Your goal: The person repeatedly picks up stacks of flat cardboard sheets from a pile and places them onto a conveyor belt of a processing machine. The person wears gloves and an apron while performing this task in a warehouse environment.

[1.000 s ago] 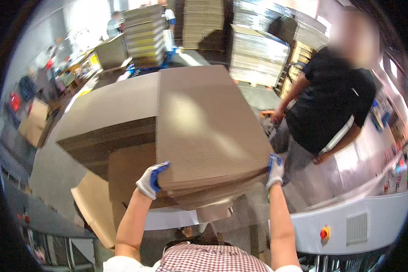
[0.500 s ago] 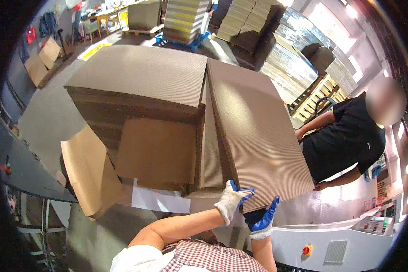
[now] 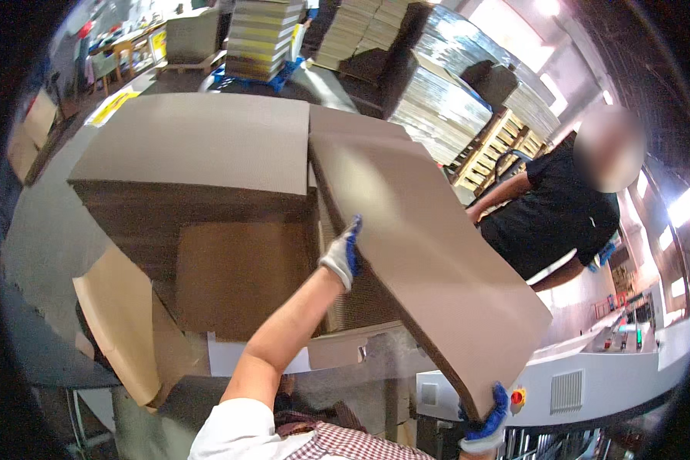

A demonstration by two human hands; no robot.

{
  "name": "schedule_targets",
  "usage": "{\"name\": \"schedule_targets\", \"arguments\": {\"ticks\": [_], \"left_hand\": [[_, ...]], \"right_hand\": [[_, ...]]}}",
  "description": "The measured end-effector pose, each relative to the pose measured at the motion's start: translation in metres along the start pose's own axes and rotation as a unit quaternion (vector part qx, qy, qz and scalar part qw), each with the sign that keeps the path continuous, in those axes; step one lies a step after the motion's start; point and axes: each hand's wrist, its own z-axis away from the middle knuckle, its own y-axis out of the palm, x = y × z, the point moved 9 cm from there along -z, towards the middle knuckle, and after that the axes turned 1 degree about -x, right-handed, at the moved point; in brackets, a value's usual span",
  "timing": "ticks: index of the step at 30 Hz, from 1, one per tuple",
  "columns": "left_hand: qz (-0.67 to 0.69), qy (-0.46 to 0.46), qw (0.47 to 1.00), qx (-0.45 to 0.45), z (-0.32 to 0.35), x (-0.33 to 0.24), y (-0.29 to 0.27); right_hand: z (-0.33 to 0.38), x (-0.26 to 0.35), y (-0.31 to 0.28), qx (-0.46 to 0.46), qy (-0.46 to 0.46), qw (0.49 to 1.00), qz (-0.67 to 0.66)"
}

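A thick stack of brown corrugated cardboard sheets (image 3: 429, 253) slants toward me, with its near end bent down. My left hand (image 3: 343, 257), in a white and blue work glove, holds the stack's left long edge about midway. At the near corner my right hand (image 3: 487, 422), gloved alike, is closed round the edge, its thumb side up. Under and behind this stack lie more sheets (image 3: 360, 123). To the left stands another tall cardboard stack (image 3: 199, 142), and between them a lower brown stack (image 3: 241, 280).
A person in a black shirt (image 3: 548, 211) stands at the stack's right side. Near them is a white machine (image 3: 544, 399) with a red and yellow switch (image 3: 518, 396). A curled brown sheet (image 3: 123, 326) stands at left. Wooden pallets (image 3: 491, 149) and wrapped stacks are behind.
The held stack has swung and slid toward me and to the right. My left hand has moved forward along its edge; my right hand has come nearer and further right. The view has shifted.
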Motion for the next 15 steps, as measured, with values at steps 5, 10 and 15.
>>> {"name": "schedule_targets", "arguments": {"ticks": [5, 10, 15], "left_hand": [[0.013, 0.007, 1.000, -0.019, -0.007, -0.012, -0.028], [-0.101, 0.100, 0.990, -0.013, 0.043, 0.006, -0.099], [-0.113, 0.004, 0.992, 0.056, 0.211, 0.172, 0.000]], "right_hand": [[0.178, 0.089, -0.150, -0.229, -0.160, 0.960, -0.008], [0.308, 0.128, -0.117, -0.325, -0.315, 0.864, 0.220], [0.488, 0.077, -0.306, -0.390, -0.347, 0.853, -0.009]]}}
